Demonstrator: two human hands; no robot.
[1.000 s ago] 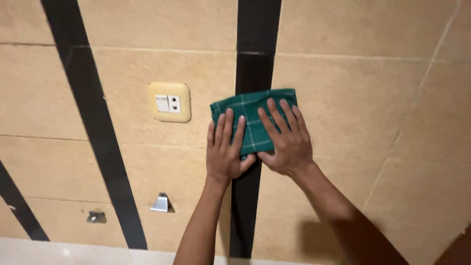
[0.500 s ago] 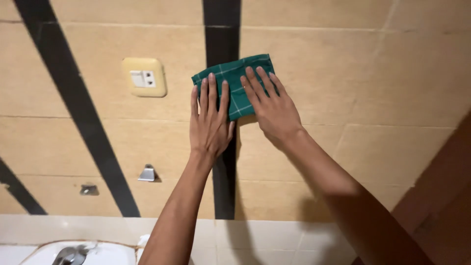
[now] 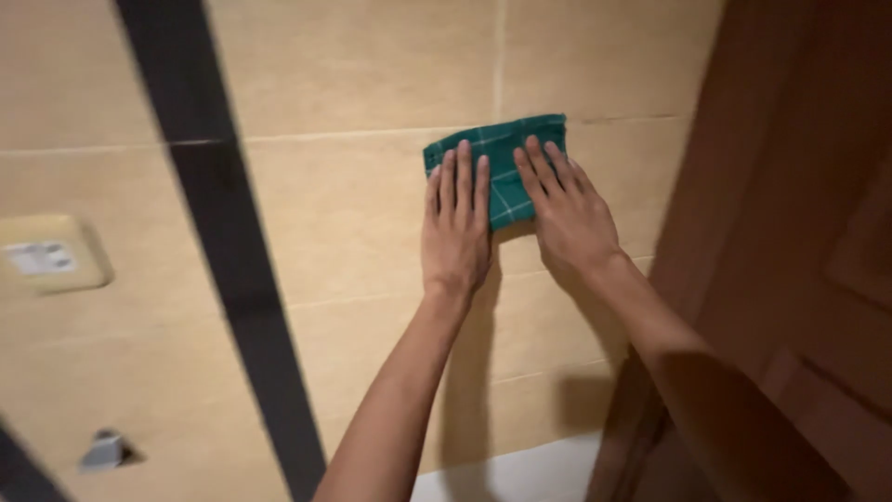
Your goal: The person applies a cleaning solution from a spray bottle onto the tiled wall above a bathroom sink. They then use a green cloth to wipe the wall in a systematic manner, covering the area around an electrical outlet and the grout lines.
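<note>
We seem to be in a home bathroom or washroom: the wall (image 3: pixel 353 214) is faced with large glossy beige tiles crossed by a black tile stripe (image 3: pixel 218 251). Well to the left of that stripe sits a cream wall socket (image 3: pixel 46 260), and below the socket a small metal bracket (image 3: pixel 104 450) is fixed to the tiles. Far right of the stripe stands a brown panelled wooden door (image 3: pixel 799 232).
</note>
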